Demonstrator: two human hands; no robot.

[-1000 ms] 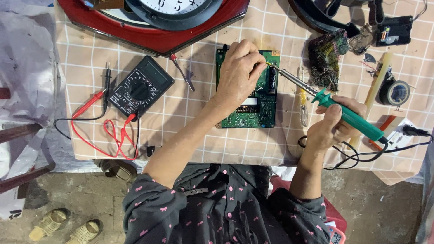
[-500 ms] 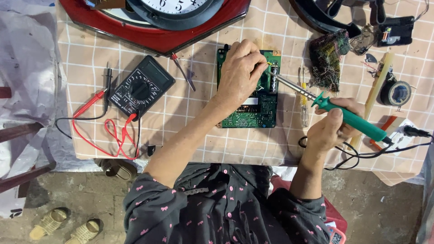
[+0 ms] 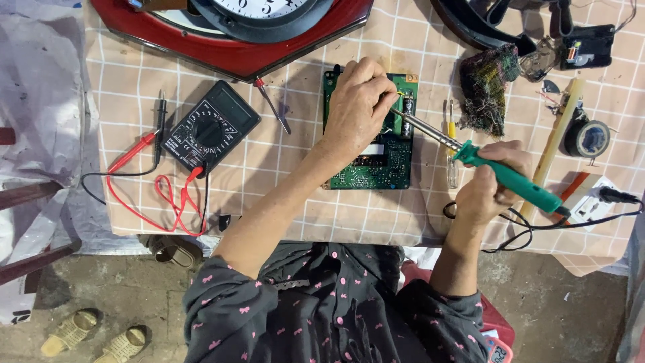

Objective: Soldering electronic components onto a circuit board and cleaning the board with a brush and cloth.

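A green circuit board [image 3: 386,168] lies on the checked tablecloth in front of me. My left hand [image 3: 359,107] rests on its upper part, fingers curled and pinching something small that I cannot make out. My right hand [image 3: 494,185] grips the green handle of a soldering iron [image 3: 510,180]. The iron's metal shaft slants up to the left, and its tip touches the board right by my left fingertips.
A black multimeter [image 3: 210,134] with red and black leads lies left of the board. A red-framed wall clock [image 3: 232,30] lies at the top. A small screwdriver [image 3: 271,104], a tangled wire clump [image 3: 488,91], a tape roll [image 3: 591,138] and a white power strip [image 3: 594,202] sit around.
My right hand has brought the soldering iron leftward and a little lower, so its tip sits closer to my left fingers. My left hand has stayed on the board.
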